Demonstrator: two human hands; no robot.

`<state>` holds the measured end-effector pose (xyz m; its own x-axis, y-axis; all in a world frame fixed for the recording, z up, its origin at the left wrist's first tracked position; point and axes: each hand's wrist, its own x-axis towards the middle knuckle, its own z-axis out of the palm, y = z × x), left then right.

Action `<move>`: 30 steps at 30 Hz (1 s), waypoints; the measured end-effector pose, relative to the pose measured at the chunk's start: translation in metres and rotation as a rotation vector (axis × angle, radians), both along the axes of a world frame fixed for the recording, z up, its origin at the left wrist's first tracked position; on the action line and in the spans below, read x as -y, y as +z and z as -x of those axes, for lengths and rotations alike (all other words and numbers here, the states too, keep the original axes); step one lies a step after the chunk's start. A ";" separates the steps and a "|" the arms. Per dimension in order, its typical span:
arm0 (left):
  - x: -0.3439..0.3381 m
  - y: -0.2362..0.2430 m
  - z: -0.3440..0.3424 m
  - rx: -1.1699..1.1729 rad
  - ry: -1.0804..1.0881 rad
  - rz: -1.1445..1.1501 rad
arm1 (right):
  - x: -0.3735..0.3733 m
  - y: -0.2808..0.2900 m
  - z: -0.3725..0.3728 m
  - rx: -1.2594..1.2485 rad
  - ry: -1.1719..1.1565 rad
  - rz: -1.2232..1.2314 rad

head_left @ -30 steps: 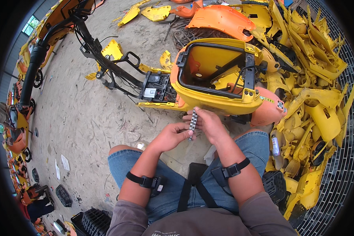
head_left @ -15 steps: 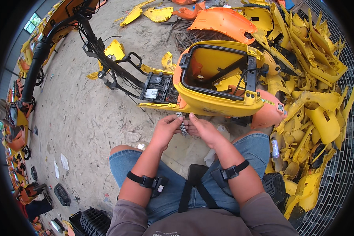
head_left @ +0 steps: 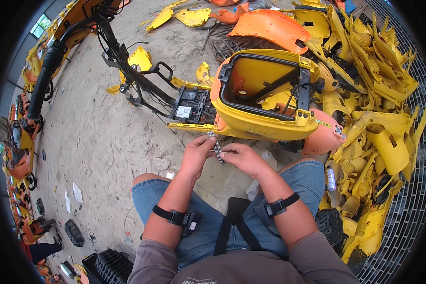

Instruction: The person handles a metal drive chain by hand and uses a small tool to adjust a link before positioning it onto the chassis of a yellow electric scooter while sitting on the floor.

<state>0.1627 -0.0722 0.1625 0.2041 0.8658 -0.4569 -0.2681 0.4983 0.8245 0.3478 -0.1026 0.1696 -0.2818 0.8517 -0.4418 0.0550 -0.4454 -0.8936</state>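
Note:
A short silver-and-black segmented strip, which looks like a length of chain or a link band, slants between my two hands. My left hand pinches its upper part between thumb and fingers. Lower down, the thumb and fingers of my right hand close on the same strip. Just beyond my hands stands a partly stripped electric scooter, with its yellow body shell nearest to them. The shell's black-rimmed opening faces up, and a bare compartment with dark electrical parts lies to its left.
Yellow plastic panels are heaped at the right, with an orange cover at the back. The handlebar grip rises at the left. A plastic bottle lies by my right knee, and black baskets sit at the lower left.
The strip has tilted and looks straighter now. My right thumb has come down onto its lower part, and my left hand has shifted slightly left.

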 end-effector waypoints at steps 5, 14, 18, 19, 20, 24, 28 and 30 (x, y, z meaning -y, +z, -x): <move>0.001 0.001 0.000 -0.075 -0.016 -0.020 | -0.001 -0.008 -0.001 0.072 0.018 -0.053; 0.001 0.000 0.003 0.005 -0.011 0.058 | 0.000 -0.008 0.001 0.118 0.028 -0.096; 0.001 0.002 0.003 0.037 -0.036 0.067 | 0.001 -0.007 0.000 0.136 0.045 -0.076; 0.001 0.002 0.002 0.040 -0.043 0.068 | 0.001 -0.004 -0.001 0.160 0.060 -0.081; 0.001 0.003 0.003 0.038 -0.049 0.067 | 0.001 -0.002 0.000 0.180 0.074 -0.090; 0.000 0.000 0.001 0.023 -0.067 0.056 | -0.001 0.000 -0.002 0.166 0.111 -0.100; -0.002 -0.003 0.004 0.037 -0.093 0.055 | -0.001 0.005 -0.003 0.093 0.087 -0.105; -0.002 0.000 0.001 0.042 -0.112 0.067 | -0.001 0.007 -0.003 0.034 0.040 -0.105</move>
